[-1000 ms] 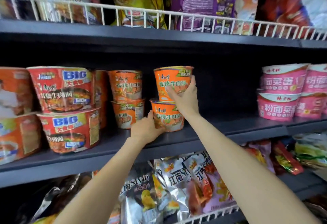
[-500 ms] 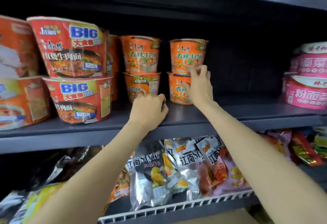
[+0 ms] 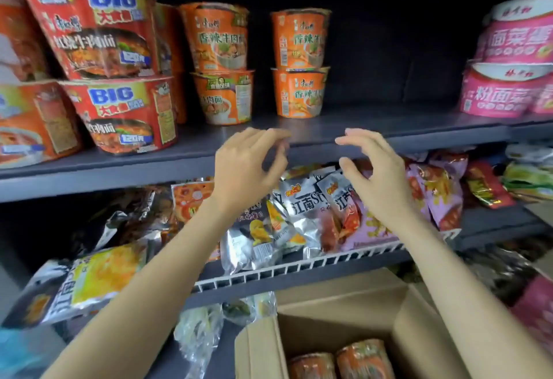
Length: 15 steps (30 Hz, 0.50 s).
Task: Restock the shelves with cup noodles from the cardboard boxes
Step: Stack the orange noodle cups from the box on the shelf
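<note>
Nearest, an open cardboard box [image 3: 344,312] is sitting below the shelves with orange cup noodles [image 3: 363,359] waiting inside. Above it, the left hand [image 3: 245,169] and right hand [image 3: 371,172] are hovering apart, fingers loosely curled and holding nothing, probably between loads. Beyond, two stacked orange cups [image 3: 299,64] are standing on the shelf [image 3: 374,130], bare space lying to their right.

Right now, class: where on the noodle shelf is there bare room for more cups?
The widest bare patch of the shelf lies between the right orange stack and the pink bowls. A narrow gap separates the two orange stacks. Left of them, the red BIG bowls stand crowded together.
</note>
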### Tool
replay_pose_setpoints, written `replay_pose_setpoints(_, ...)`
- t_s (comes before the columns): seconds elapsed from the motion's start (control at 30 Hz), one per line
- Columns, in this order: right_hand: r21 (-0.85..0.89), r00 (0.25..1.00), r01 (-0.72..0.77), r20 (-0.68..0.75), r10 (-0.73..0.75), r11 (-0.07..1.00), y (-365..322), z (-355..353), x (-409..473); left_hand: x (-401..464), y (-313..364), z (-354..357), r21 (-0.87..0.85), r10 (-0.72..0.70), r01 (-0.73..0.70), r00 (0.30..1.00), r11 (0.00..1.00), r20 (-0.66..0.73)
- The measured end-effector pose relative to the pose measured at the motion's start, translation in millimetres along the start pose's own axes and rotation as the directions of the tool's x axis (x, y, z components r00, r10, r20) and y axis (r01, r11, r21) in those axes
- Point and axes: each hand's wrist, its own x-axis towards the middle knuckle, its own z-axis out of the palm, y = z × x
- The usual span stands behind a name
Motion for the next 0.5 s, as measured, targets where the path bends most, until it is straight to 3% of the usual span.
replay_pose_setpoints(0.07, 0.018, 0.998, -0.013, 0.054, 0.012, 1.000, 4.9, -9.0, -43.2, -32.6, 19.8, 1.2, -0.073, -0.059, 0.065, 0.994, 0.995, 0.091)
replay_pose_setpoints(0.13, 0.010, 0.990, -0.055, 0.134, 0.053, 0.998, 14.4, -12.7, -83.0, -69.7, 34.5, 6.5, -0.116, -0.121, 0.159, 0.953, 0.980, 0.279)
replay_pose_setpoints(0.23, -0.016, 0.941, -0.193, 0.279, 0.189, 0.981, 37.6, -9.1, -140.2, -132.4, 43.9, 20.5, -0.092, -0.202, 0.325, 0.759, 0.941, 0.619)
replay_pose_setpoints(0.3, -0.054, 0.880, -0.271, 0.391, 0.270, 0.961, 53.8, -4.8, -175.4, -170.2, 44.8, 30.7, -0.023, -0.224, 0.372, 0.607, 0.928, 0.763)
replay_pose_setpoints(0.4, -0.167, 0.753, -0.309, 0.559, 0.348, 0.936, 72.0, 5.8, -219.8, -207.6, 48.6, 48.2, 0.112, -0.287, 0.408, 0.398, 0.906, 0.871)
replay_pose_setpoints(0.5, -0.325, 0.617, -0.304, 0.649, 0.445, 0.895, 90.7, 26.1, -249.2, -226.6, 55.3, 64.9, 0.199, -0.330, 0.374, 0.328, 0.906, 0.885)
